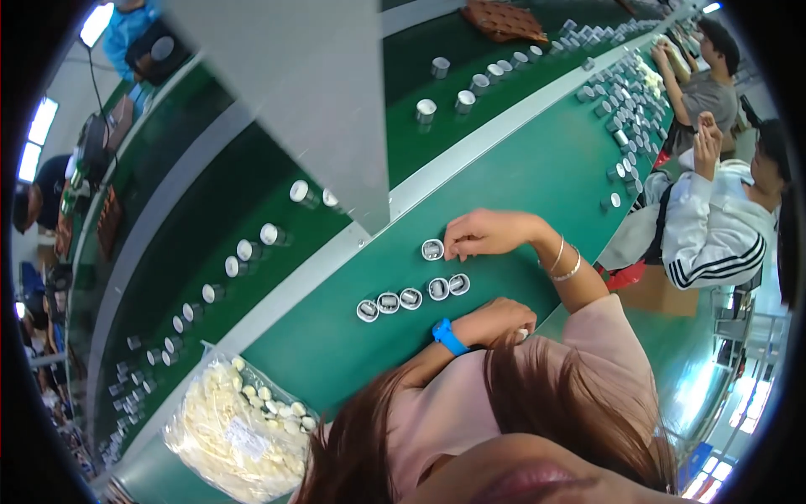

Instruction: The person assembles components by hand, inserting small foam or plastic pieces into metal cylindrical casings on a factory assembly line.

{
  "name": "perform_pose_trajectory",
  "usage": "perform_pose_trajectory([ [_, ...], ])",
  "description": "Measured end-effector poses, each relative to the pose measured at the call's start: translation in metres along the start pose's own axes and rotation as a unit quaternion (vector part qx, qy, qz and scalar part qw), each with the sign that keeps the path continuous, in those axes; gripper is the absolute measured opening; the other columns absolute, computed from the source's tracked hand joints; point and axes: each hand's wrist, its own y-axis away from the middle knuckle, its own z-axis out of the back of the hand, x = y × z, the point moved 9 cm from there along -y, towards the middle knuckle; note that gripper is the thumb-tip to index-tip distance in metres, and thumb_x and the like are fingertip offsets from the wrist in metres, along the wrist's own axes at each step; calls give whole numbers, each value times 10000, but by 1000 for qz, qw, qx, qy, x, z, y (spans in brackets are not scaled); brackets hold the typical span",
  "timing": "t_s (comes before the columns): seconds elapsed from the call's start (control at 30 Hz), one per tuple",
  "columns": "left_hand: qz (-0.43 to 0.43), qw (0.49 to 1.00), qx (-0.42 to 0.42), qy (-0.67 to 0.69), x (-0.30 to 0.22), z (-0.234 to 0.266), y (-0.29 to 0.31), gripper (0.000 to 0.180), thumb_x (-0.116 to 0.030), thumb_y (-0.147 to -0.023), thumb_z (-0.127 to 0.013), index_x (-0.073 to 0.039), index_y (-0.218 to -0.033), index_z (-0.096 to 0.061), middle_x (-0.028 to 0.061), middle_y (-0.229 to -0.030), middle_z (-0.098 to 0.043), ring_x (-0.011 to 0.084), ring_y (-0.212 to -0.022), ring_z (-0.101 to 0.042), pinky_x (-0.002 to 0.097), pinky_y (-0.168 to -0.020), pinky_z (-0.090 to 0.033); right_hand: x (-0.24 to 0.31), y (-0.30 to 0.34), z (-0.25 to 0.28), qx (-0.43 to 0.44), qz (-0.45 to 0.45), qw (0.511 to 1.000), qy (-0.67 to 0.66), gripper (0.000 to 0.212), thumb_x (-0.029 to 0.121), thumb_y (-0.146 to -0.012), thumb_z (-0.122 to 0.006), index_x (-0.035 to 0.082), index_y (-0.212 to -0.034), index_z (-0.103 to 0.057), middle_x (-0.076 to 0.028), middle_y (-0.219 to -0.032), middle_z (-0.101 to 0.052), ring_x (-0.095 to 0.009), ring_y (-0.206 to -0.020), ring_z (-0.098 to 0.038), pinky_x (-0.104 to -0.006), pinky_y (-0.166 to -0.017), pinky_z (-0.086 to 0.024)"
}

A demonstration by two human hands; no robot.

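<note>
Over the green work surface, my right hand (483, 233) has curled fingers at the right side of a small grey cylindrical cup (432, 249) with a white rim and metal parts inside. The fingertips appear to hold its edge. Closer to my body, my left hand (504, 317), with a blue watch (450, 336) on its wrist, is closed. A small white piece (522, 334) shows at its fingers; most of that piece is hidden. Between my hands and the belt stands a row of several similar cups (410, 299), open ends up, with metal parts inside.
A clear bag of cream-white caps (239, 428) lies at the lower left. Beyond a metal rail (285, 290), a dark green belt (353, 277) carries spaced cups. A grey post (311, 92) rises at the rail. Many cups (625, 118) cluster far right, near seated co-workers (722, 218).
</note>
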Motion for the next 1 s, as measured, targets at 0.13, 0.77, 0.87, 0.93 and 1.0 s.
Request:
perform_pose_trajectory([
  [0.13, 22, 999, 18, -18, 1, 0, -1, 198, -111, -681, -650, -46, -865, -617, 131, -835, -640, 326, -783, -617, 413, -669, -478, 4, -7, 105, -234, 14, 940, 246, 148, 110, -859, -545, 13, -940, -622, -140, -839, -617, -265, -773, -620, -349, -683, -497],
  [0.77, 61, 998, 12, -13, 4, 4, -10, 124, -106, -706, -619, -23, -797, -636, 123, -712, -647, 259, -657, -643, 355, -603, -509, -38, -35, 253, -542, 40, 767, 342, 487, 58, -787, -584, 52, -1259, -464, -216, -958, -588, -388, -887, -588, -447, -788, -487],
  [0.87, 58, 998, -1, -14, -4, 5, -10, 117, -100, -705, -622, -26, -794, -636, 117, -705, -645, 253, -651, -641, 350, -598, -508, -55, -63, 259, -457, -32, 821, 339, 586, -10, -738, -545, 80, -1309, -451, -174, -847, -616, -358, -815, -605, -431, -737, -489],
  [0.93, 43, 999, -18, -27, -5, 3, -9, 122, -91, -702, -622, -26, -804, -639, 119, -709, -645, 248, -648, -639, 343, -596, -506, -41, -50, 253, -501, -3, 781, 374, 572, -5, -741, -549, 76, -1300, -459, -174, -873, -624, -358, -817, -609, -428, -732, -493],
  [1.0, 44, 998, -21, -38, -2, 1, -10, 145, -101, -700, -627, -22, -820, -644, 122, -706, -644, 253, -642, -638, 343, -601, -508, -23, -23, 240, -557, 54, 741, 371, 538, 13, -752, -566, 72, -1279, -474, -174, -931, -637, -354, -834, -620, -418, -735, -502],
])
